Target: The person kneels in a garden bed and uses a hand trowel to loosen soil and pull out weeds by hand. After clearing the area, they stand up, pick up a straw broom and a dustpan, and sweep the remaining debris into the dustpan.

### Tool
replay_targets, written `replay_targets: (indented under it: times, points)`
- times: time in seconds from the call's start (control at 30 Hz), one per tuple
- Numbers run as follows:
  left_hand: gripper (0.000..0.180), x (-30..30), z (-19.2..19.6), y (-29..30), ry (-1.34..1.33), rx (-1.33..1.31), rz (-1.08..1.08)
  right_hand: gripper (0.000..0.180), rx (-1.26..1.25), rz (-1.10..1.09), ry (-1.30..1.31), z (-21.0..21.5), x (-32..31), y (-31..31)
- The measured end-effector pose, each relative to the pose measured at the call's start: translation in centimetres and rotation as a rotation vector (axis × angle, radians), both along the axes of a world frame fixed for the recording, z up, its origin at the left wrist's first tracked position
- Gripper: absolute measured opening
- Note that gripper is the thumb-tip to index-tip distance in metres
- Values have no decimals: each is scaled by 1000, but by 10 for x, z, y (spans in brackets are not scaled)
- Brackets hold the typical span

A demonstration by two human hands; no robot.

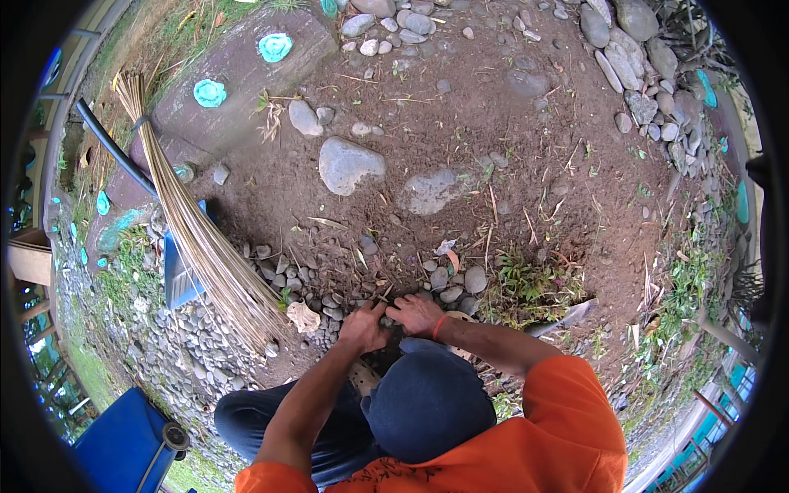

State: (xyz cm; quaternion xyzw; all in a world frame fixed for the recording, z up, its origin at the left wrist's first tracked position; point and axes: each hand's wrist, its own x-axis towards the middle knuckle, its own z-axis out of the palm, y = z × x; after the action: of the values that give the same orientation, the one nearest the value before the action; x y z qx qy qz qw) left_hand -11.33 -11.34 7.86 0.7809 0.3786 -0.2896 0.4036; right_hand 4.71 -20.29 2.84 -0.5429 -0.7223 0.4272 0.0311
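Observation:
My left hand (364,327) and my right hand (415,315) are close together, low over the soil and small stones in front of my feet. The fingers of both are curled inward. A thin twig-like bit shows by the fingertips, but what either hand grips is too small to make out. An orange band (439,326) circles my right wrist. Rounded grey stones (475,279) lie just beyond the right hand, and a pale, flat piece (303,317) rests left of the left hand. Pulled-looking weeds (522,287) are heaped to the right, beside a grey blade-like piece (567,317).
A stick broom (193,218) lies at the left across a blue dustpan (179,267). Gravel (189,353) spreads below it. Large stones (349,165) sit in the bare soil ahead, and piled rocks (625,62) at the far right. A blue wheeled bin (123,440) stands at lower left.

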Motion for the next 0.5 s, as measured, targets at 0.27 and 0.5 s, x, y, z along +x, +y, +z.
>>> replay_targets:
  times: [0.27, 0.5]
  points:
    - [48, 6, -4, 8, -155, -311, 271, 47, -85, -110, 415, -6, 18, 10]
    - [50, 22, -17, 8, 14, -324, 213, 46, -245, -149, 210, 2, 16, 7]
